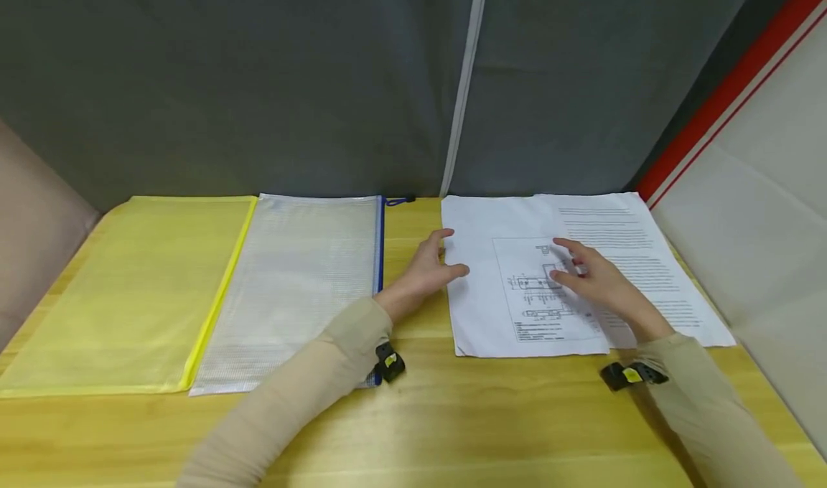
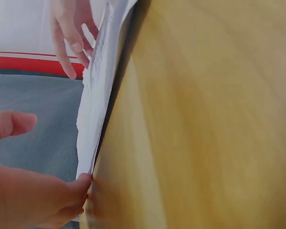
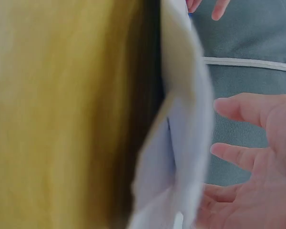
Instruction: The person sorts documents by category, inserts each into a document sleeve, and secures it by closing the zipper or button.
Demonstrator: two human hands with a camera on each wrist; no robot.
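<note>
A stack of white printed papers lies on the right half of the wooden table; the top sheet carries a line drawing, and a text sheet shows beneath it. My left hand touches the stack's left edge with relaxed fingers. In the left wrist view a fingertip presses against the paper edge, with the thumb held apart. My right hand rests over the drawing with its fingers spread. In the right wrist view its fingers are extended beside the sheet.
A yellow zip pouch and a clear mesh pouch with a blue zipper lie side by side on the left. A grey curtain closes the back. A white panel with a red stripe borders the right.
</note>
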